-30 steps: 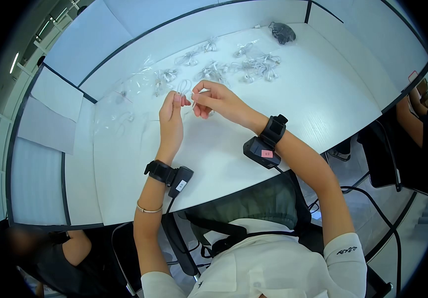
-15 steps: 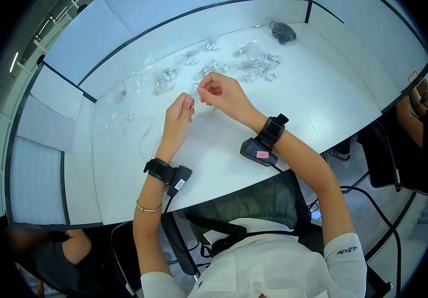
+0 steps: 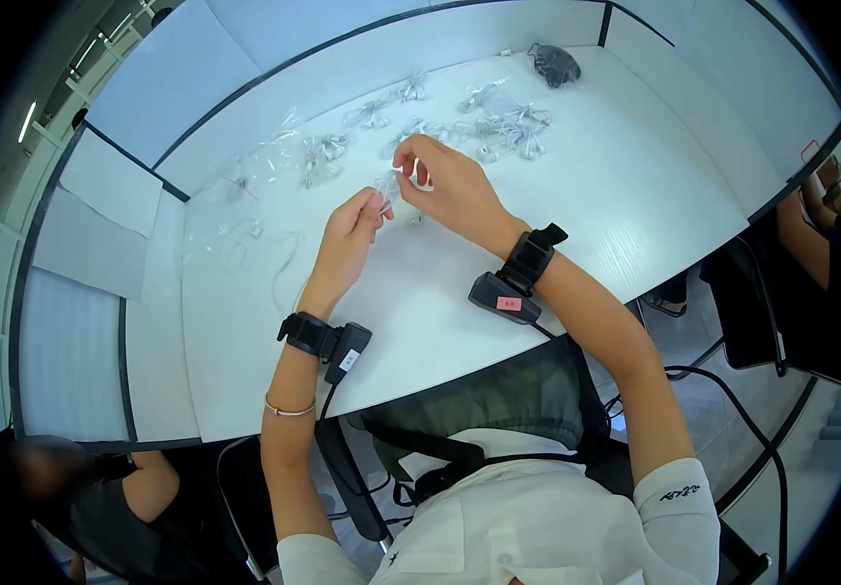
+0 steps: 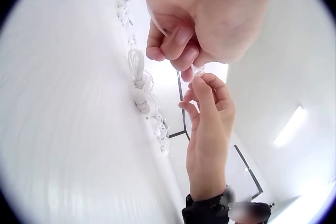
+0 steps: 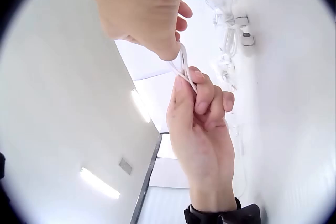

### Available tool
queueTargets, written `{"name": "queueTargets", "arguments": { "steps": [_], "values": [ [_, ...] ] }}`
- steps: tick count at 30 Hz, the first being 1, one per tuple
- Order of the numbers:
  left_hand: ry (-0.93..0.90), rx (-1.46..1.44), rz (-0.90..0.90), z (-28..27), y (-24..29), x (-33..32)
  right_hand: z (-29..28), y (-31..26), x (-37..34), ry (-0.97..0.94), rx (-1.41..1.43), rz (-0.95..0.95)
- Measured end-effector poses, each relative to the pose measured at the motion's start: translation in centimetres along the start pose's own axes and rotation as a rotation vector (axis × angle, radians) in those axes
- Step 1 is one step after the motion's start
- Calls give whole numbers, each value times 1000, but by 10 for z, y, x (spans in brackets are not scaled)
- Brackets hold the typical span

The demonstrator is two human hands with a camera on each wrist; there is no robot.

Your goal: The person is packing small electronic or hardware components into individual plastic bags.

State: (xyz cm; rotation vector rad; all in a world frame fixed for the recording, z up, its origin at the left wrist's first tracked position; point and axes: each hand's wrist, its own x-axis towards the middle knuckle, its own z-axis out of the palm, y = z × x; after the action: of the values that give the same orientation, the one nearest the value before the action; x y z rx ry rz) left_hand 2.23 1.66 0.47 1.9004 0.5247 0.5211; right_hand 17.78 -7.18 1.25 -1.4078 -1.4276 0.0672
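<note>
A thin white cable (image 5: 184, 64), folded into narrow loops, is stretched between both hands above the table. My left hand (image 3: 347, 229) grips the cable with curled fingers, its thumb pressing the loops in the right wrist view. The right hand (image 3: 454, 190) pinches the far end of the loops between thumb and forefinger; the right wrist view has its palm side hidden. A loose length of cable (image 3: 289, 255) trails in a curve on the table, left of the left hand. Just past the hands lie bundled white cables (image 3: 518, 127) with small plugs and rounded ends.
Crumpled clear plastic bags (image 3: 274, 161) lie at the left back of the white table (image 3: 557, 234). A dark pouch-like bundle (image 3: 555, 64) sits near the back right corner. Low partition panels (image 3: 381, 44) enclose the table's back and sides. Other people sit at both sides.
Both hands have shifted slightly to the right. The loop that stood up from the left fingers is now drawn between the hands, the right hand at its far end.
</note>
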Motion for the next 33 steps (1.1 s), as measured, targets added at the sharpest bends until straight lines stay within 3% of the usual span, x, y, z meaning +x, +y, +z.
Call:
{"name": "queueTargets", "arguments": {
  "steps": [3, 6, 12, 18, 21, 24, 27, 30, 33],
  "values": [
    [-20, -3, -13, 2, 6, -2, -3, -4, -2, -9, -81, -50],
    [-103, -72, -55, 0, 3, -1, 1, 11, -1, -36, -230, -253],
    [-222, -161, -82, -4, -1, 2, -2, 10, -1, -137, -285, -236],
    [-330, -131, -122, -11, 4, 1, -1, 14, 0, -112, -414, -385],
    [-257, -194, -124, -8, 2, -1, -1, 13, 1, -86, -474, -414],
    [-101, -235, -161, 0, 9, -2, -5, 12, 3, -66, -411, -358],
    [-37, -371, -99, 0, 5, 1, -7, 4, 2, -18, -164, -129],
    [62, -632, -13, -1, 0, 6, -3, 0, -2, -157, 121, 142],
    [126, -719, 67, -2, 6, 4, 19, 8, -10, -347, 290, 119]
  ]
}}
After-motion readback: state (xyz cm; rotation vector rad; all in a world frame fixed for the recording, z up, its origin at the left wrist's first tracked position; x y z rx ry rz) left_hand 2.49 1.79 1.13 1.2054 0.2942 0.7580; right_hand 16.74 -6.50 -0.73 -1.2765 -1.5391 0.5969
